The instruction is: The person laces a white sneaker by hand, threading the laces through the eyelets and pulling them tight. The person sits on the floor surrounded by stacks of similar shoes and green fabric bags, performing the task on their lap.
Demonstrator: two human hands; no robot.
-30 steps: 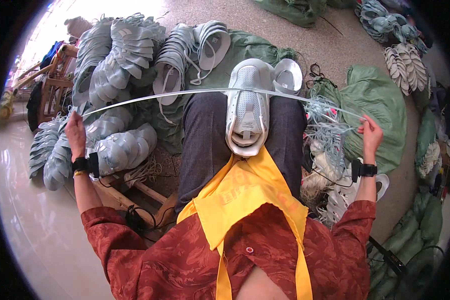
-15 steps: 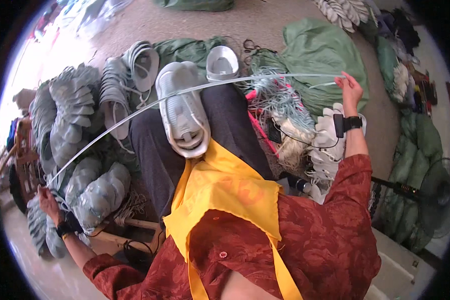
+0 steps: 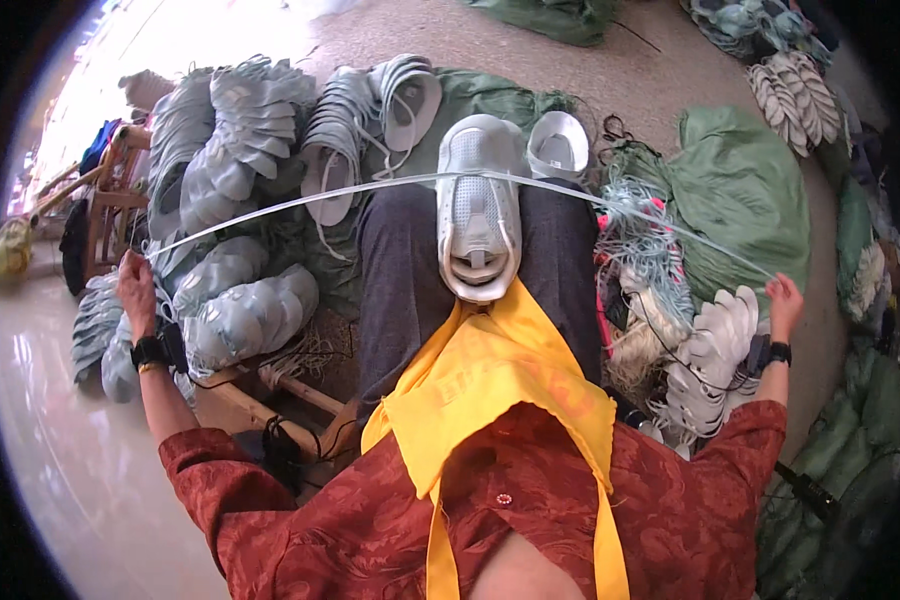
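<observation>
While the grey shoe (image 3: 478,215) rests on the lap, left hand (image 3: 136,290) and right hand (image 3: 784,305) each grip the taut lace (image 3: 300,202).

The head camera is looking steeply down from close above the lap (image 3: 475,300), fisheye bending the floor (image 3: 630,70) outward.

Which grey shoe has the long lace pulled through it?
The grey shoe lying on the person's lap. The pale lace runs across its toe end, stretched out to the left hand and right hand. The other shoes sit in stacks beside.
</observation>
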